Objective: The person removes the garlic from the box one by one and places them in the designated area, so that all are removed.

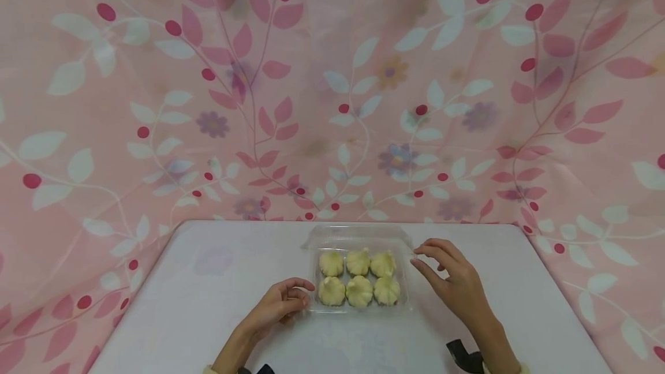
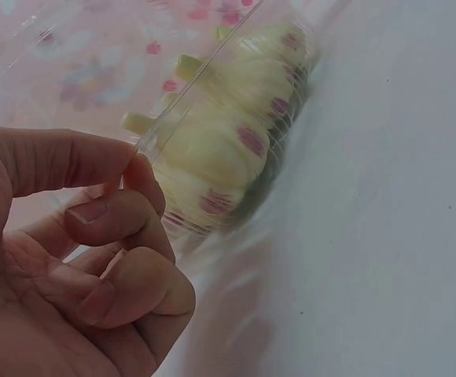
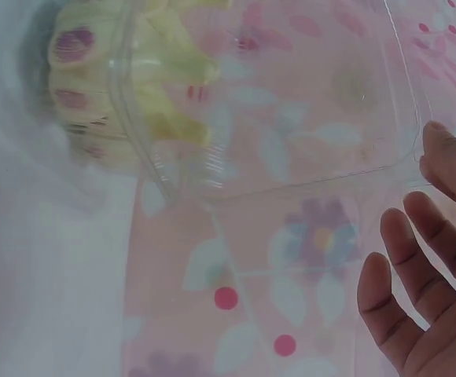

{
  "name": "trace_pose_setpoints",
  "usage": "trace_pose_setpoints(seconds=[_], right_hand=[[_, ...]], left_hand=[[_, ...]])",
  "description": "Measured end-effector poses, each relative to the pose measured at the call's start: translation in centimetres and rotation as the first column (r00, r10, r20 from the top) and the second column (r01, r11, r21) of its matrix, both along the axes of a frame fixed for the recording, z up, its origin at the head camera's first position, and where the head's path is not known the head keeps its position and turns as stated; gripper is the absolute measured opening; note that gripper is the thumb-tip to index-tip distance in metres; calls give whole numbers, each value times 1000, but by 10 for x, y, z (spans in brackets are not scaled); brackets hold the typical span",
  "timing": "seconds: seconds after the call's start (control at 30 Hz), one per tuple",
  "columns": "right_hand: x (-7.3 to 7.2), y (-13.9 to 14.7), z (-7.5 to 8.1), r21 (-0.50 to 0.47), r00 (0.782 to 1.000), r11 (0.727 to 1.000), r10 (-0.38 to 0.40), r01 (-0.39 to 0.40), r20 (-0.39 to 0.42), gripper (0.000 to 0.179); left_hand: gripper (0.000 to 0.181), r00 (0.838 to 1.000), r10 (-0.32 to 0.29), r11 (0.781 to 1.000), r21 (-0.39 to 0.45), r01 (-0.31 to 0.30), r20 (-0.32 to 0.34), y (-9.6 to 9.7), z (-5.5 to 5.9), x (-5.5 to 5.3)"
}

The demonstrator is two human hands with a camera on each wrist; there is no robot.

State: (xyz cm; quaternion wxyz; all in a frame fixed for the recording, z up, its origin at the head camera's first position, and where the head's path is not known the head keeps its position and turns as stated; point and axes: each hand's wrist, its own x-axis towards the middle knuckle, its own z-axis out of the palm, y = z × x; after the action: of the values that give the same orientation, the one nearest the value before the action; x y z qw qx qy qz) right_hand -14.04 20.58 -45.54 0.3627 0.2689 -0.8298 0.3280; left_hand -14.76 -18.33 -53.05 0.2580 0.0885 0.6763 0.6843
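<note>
A clear plastic clamshell box (image 1: pixel 358 310) sits near the back middle of the table, its hinged lid (image 1: pixel 358 235) raised along the far side. Inside it, pale garlic bulbs (image 1: pixel 359 291) stand in two rows, stems up; purple patches mark their lower parts in the left wrist view. My left hand (image 1: pixel 283 303) pinches the box's left rim (image 2: pixel 182 100) between thumb and index finger, its other fingers curled below. On the right, my right hand (image 1: pixel 459 284) pinches the edge of the lid (image 3: pixel 291 182) at its corner, with the remaining fingers spread loosely and apart from the plastic.
A white table (image 1: pixel 208 310) with rounded back corners carries the box. Behind and beside it hangs a pink curtain (image 1: pixel 317 85) printed with leaves and flowers. Dark straps with a black mount (image 1: pixel 464 356) sit at the wrists.
</note>
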Motion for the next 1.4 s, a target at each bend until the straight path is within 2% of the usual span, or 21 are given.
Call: trace_pose_setpoints(seconds=[0.13,0.27,0.47,0.6,0.7,0.93,1.2,1.4], right_hand=[[-4,-1,2,-9,999,999,45,-45,20,33],[-5,-1,5,-5,989,999,48,-48,139,54],[-8,-2,7,-23,955,999,40,-35,294,74],[-11,-1,2,-48,927,998,55,-41,372,76],[-14,0,-3,-58,913,998,59,-39,404,74],[-19,1,-12,-57,895,998,60,-38,441,65],[-21,1,-17,-80,848,996,69,-32,525,65],[-27,2,-26,-74,843,996,81,-49,531,63]], left_hand=[[39,999,-31,999,17,32,-20,-2,1,1],[40,997,-70,997,42,71,-19,-3,1,3],[42,992,-123,991,55,124,-22,-3,0,3],[44,986,-162,983,80,164,-32,-3,-1,3],[43,982,-185,977,99,188,-44,-2,-1,2],[37,974,-216,966,127,223,-72,-3,-2,2],[36,969,-233,956,160,244,-87,-4,-3,3],[36,963,-247,949,176,262,-106,-4,-2,3]])
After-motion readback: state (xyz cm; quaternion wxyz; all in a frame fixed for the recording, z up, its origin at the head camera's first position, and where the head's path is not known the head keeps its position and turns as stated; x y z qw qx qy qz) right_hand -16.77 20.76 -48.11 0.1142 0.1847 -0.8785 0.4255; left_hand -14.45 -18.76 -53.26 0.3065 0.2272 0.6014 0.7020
